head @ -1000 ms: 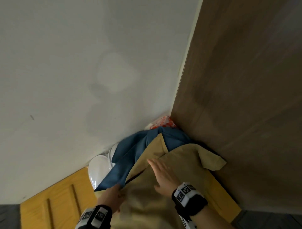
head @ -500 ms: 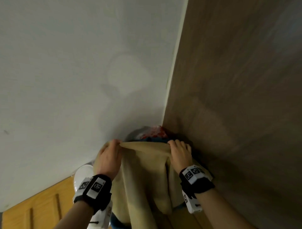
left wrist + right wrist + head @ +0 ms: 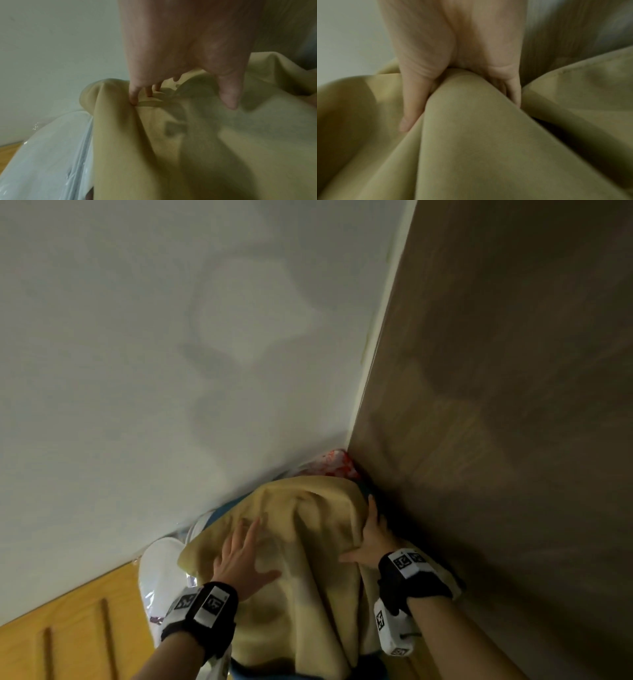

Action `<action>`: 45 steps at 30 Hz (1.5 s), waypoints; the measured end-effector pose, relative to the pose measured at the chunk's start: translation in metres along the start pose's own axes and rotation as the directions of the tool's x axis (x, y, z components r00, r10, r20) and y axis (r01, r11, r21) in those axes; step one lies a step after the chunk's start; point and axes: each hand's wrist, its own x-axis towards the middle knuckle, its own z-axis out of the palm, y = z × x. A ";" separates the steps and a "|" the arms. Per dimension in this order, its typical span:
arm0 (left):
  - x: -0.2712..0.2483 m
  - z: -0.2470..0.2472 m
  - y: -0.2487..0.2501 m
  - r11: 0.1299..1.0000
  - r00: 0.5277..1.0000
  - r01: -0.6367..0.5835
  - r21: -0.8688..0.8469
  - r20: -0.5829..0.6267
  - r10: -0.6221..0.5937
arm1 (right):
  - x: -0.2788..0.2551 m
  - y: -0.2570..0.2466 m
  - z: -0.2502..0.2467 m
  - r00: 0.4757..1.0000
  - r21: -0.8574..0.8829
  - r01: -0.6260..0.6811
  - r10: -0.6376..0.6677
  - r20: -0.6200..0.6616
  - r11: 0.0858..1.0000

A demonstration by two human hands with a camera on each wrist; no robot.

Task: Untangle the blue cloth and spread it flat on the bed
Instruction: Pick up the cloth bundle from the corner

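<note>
In the lower middle of the head view a heap of tan, matte fabric (image 3: 308, 529) bulges up in the corner where a pale grey-white wall (image 3: 171, 337) meets a dark brown wood-grain panel (image 3: 513, 371). The blue cloth (image 3: 219, 510) shows only as thin slivers: one at the heap's upper left edge by the wall, another along the bottom of the frame under the tan folds.

The left hand (image 3: 241, 556) lies flat on the tan fabric with fingers spread and straight, pressing rather than grasping; in the left wrist view its fingertips (image 3: 133, 98) touch a crease of the fabric. The right hand (image 3: 371, 537) sits at the heap's right side against the wood panel. In the right wrist view a thick fold of the tan fabric (image 3: 471, 121) rises between the thumb and the other fingers (image 3: 513, 86), which close around it.

Each wrist carries a black strap with white blocks printed with black square marker patterns (image 3: 200, 602); no readable words appear on them.

Left of the heap lies a white bundle in clear plastic wrap (image 3: 159, 563), resting on a yellow-orange wooden board (image 3: 75, 628) in the lower left. Behind the heap, in the corner, a red-and-white patterned item (image 3: 337, 462) peeks out, too blurred to read.
</note>
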 end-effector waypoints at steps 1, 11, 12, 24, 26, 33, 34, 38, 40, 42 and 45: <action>0.002 0.001 -0.001 1.000 1.000 0.002 -0.032 0.011 -0.002 | 0.004 -0.001 0.003 0.999 0.067 -0.003 0.000 0.042 0.998; 0.006 0.011 0.001 0.963 0.989 -0.045 -0.265 0.122 0.080 | -0.006 -0.006 0.035 0.894 0.054 -0.107 0.073 0.443 0.993; 0.006 0.011 0.002 0.968 0.988 -0.052 -0.245 0.129 0.086 | -0.010 -0.002 0.036 0.859 0.075 -0.107 0.054 0.509 0.991; 0.027 0.011 -0.012 0.949 0.991 0.071 0.308 -0.131 -0.032 | -0.003 0.033 0.040 0.985 0.060 -0.141 0.134 0.112 0.988; 0.034 0.015 -0.017 0.957 0.990 0.139 0.254 -0.053 -0.129 | 0.000 0.041 0.049 0.982 0.126 -0.146 0.129 0.139 0.981; 0.036 0.023 -0.007 0.950 0.985 0.147 0.276 0.045 -0.165 | -0.001 0.041 0.065 0.996 -0.021 -0.075 0.076 0.037 0.997; 0.032 0.023 -0.007 0.947 0.985 0.134 0.290 0.066 -0.160 | -0.005 0.039 0.066 0.998 -0.096 -0.066 0.066 0.002 0.993; 0.010 0.018 -0.009 0.945 0.997 0.065 0.319 0.020 -0.076 | -0.025 0.032 0.066 0.996 -0.242 -0.064 0.047 -0.076 0.968; -0.002 0.021 -0.013 0.957 0.999 0.034 0.289 0.020 -0.042 | -0.036 0.035 0.062 0.999 -0.177 -0.043 0.043 -0.006 0.983; -0.017 0.028 -0.017 0.980 0.998 -0.022 0.199 0.063 0.010 | -0.051 0.040 0.060 0.996 -0.035 -0.007 0.010 0.085 0.999; -0.040 0.044 -0.021 0.996 0.987 -0.090 -0.014 0.134 0.091 | -0.082 0.051 0.064 0.995 0.052 0.008 -0.013 0.095 0.999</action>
